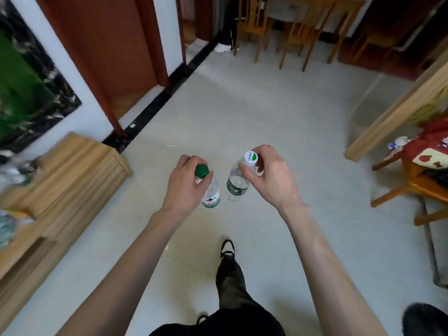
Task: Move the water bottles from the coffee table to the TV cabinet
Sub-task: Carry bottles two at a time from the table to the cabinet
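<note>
1. My left hand (186, 183) pinched the neck of the green-capped bottle (208, 187); my right hand (264, 173) pinched the neck of the white-capped bottle (238, 180). Both bottles hung over bare floor (266, 112).
2. Risk, as I judged it: such high fingertip holds could let a bottle swing, slip and drop, or knock its neighbour just beside it.
3. The TV cabinet (72, 170) lay at 9 o'clock, its corner nearest me; open floor ran toward 12; a chair (417, 183) stood at 3.
</note>
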A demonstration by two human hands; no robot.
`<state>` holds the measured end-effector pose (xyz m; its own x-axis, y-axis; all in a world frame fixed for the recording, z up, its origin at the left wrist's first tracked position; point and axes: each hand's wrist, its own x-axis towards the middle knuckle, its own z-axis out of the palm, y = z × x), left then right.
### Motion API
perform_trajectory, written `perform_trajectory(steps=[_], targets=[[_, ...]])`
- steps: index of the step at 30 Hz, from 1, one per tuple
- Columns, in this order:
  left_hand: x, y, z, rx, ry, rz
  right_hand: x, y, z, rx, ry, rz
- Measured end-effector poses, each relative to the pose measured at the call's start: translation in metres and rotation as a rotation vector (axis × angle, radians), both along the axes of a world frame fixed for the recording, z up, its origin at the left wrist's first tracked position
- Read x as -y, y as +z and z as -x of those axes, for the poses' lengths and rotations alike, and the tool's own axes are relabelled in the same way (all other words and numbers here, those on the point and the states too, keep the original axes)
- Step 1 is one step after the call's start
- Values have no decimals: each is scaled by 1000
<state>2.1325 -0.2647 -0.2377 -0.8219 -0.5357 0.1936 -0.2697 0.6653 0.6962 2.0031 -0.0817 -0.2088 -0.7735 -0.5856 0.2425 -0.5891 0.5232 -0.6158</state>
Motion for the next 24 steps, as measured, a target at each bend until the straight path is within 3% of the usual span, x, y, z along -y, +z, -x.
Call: perform_trajectory(steps=[14, 24], targets=[[179, 17, 57, 48, 455, 3, 263, 13, 144, -74, 502, -80], [286, 33, 56, 15, 747, 32, 431, 33, 146, -154, 773, -45]])
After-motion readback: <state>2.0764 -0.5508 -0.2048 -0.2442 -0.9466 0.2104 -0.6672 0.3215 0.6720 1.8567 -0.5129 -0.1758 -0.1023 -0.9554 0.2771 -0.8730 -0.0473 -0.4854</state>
